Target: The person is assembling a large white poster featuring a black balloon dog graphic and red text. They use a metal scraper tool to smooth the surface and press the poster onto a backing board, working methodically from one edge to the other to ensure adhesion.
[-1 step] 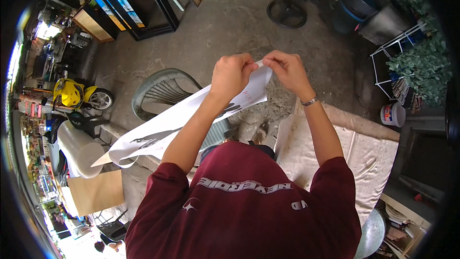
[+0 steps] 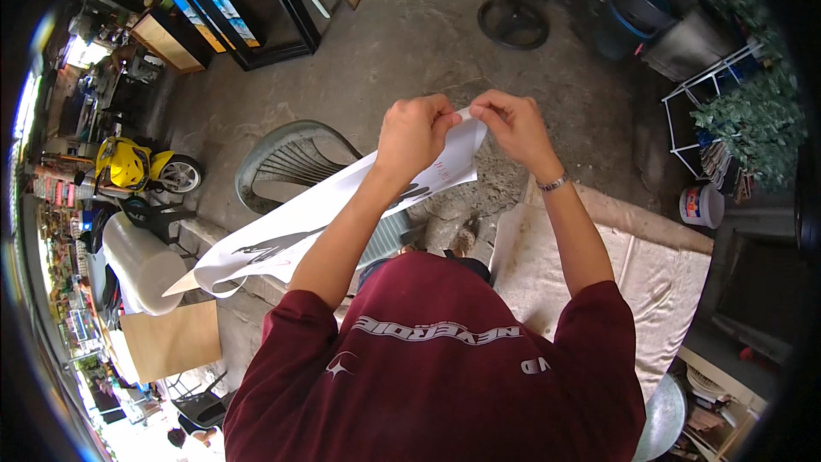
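A large white sheet point(image 2: 321, 210) with dark printed figures and some red lettering stretches from my hands down to the lower left. My left hand point(image 2: 415, 133) is closed, thumb and fingers pinching the far upper edge of the sheet. Close by on the right, my right hand point(image 2: 511, 124) pinches the same edge near its corner; a metal band circles that wrist. The sheet's near end curls over, and a pale wooden point point(image 2: 180, 284) sticks out there. My left forearm hides part of the print.
Behind the sheet stands a grey-green plastic chair point(image 2: 299, 137). Pale cloth point(image 2: 633, 248) covers a surface at my right. A white bucket point(image 2: 703, 205) is beyond it. To the left are a yellow motorcycle point(image 2: 128, 167), a big translucent roll point(image 2: 141, 261) and a wooden board point(image 2: 171, 342).
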`<state>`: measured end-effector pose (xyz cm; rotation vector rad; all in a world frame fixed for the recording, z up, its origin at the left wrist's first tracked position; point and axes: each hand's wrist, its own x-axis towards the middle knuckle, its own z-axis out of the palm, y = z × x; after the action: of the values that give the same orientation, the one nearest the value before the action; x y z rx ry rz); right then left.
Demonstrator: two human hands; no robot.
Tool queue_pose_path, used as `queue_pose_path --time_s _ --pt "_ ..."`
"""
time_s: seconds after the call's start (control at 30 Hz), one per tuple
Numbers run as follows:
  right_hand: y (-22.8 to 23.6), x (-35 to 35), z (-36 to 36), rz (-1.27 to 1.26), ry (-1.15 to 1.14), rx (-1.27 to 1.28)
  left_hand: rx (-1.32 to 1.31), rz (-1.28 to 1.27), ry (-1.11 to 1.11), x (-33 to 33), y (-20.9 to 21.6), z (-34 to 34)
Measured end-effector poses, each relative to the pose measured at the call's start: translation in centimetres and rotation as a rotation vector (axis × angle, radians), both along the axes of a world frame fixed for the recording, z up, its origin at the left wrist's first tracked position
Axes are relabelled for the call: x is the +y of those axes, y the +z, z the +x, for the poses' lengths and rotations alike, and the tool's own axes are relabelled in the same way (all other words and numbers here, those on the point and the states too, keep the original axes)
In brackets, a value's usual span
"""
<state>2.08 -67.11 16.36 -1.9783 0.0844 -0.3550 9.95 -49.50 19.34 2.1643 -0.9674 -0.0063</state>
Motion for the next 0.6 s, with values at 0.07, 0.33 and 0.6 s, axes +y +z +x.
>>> queue_pose_path --time_s 0.07,0.33,0.6 --pt "-0.3 0.1 -0.1 0.038 0.003 0.0 0.026 0.011 0.008 0.0 0.2 -0.2" --pt "-1.1 -0.8 -0.2 0.207 0.081 0.075 0.212 0.134 -0.101 0.3 0.5 0.4" --pt "-2.2 -0.5 -0.4 0.405 -0.042 0.048 0.552 0.255 -0.787 -2.3 -0.6 5.8"
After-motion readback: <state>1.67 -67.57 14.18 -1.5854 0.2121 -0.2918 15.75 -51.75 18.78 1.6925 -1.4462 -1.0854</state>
